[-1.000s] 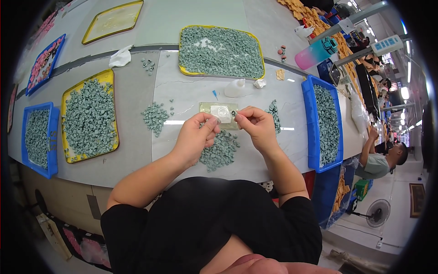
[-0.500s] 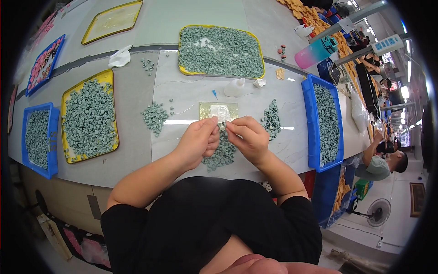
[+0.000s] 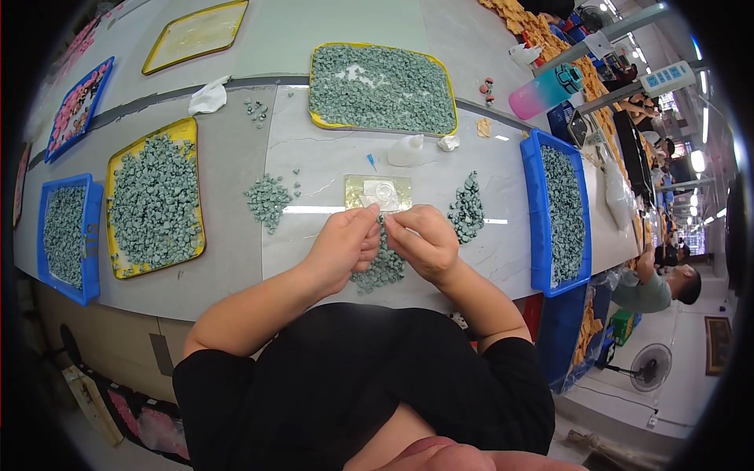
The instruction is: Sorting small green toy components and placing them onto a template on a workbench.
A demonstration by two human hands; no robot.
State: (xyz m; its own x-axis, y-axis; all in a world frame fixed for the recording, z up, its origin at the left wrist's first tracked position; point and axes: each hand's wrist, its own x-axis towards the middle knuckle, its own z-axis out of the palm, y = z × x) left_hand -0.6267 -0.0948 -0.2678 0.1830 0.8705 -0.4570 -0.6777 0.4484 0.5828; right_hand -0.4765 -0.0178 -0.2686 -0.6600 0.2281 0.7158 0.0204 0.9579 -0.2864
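My left hand (image 3: 342,247) and my right hand (image 3: 426,242) meet in front of my chest, each with thumb and fingers pinched together. Whatever lies between the fingertips is too small and covered to make out. Just beyond them rests a yellowish rectangular plate (image 3: 356,185) with a small clear round dish (image 3: 385,191) on it. Beneath my hands a heap of small grey-green pieces (image 3: 380,271) spreads over the table. Smaller heaps lie on either side, one left (image 3: 268,199) and one right (image 3: 466,212). A white squeeze bottle (image 3: 406,151) lies past the plate, beside a blue pointed nozzle (image 3: 371,160).
Yellow-rimmed trays of green pieces stand at the far side (image 3: 382,128) and left (image 3: 199,212). Blue bins flank the table, left (image 3: 92,243) and right (image 3: 540,228). A pink-and-turquoise drinking bottle (image 3: 542,92) is far right; a person (image 3: 648,289) is beyond.
My right hand has turned slightly and its fingers have drawn inward. A small dark piece that showed between the fingertips is now covered. My left hand has hardly moved.
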